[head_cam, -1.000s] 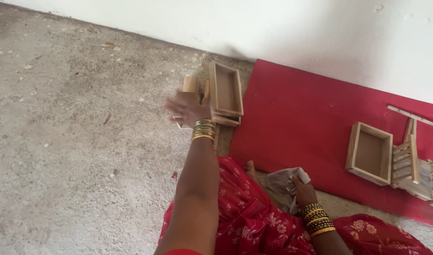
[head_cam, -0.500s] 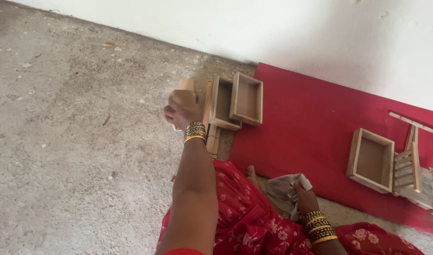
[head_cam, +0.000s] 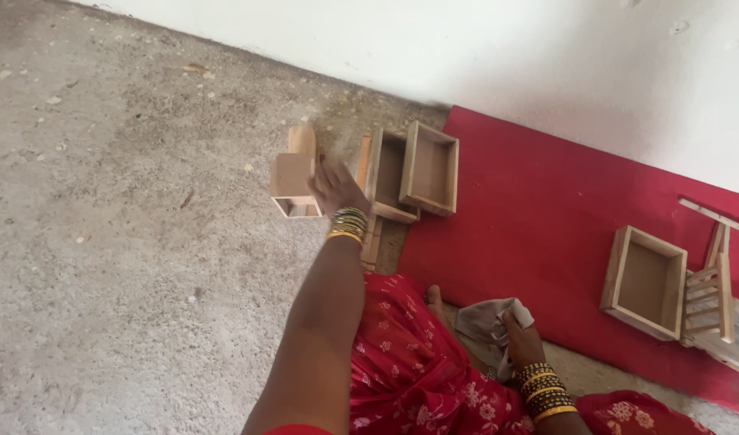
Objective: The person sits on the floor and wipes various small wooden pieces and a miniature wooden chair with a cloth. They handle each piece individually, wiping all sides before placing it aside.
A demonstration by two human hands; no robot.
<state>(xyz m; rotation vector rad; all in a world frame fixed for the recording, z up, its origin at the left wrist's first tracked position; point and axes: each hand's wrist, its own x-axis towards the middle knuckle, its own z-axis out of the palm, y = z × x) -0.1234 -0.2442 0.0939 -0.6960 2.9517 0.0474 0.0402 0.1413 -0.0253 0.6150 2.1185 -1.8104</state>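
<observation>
Left hand up on a small wooden box, right hand low with a rag.

Near the frame's centre, my left hand (head_cam: 335, 187) is spread flat against the side of a small wooden box (head_cam: 293, 182) lifted over the concrete floor (head_cam: 103, 242); I cannot tell if the fingers grip it. Just right, 2 wooden trays (head_cam: 414, 171) lie at the red mat's (head_cam: 538, 209) edge. At lower right, my right hand (head_cam: 521, 342) is closed around a grey cloth (head_cam: 488, 321).

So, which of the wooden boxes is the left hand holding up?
The small wooden box at far left, lifted over the bare concrete floor by the left hand. The other boxes rest on the ground, untouched.
</observation>
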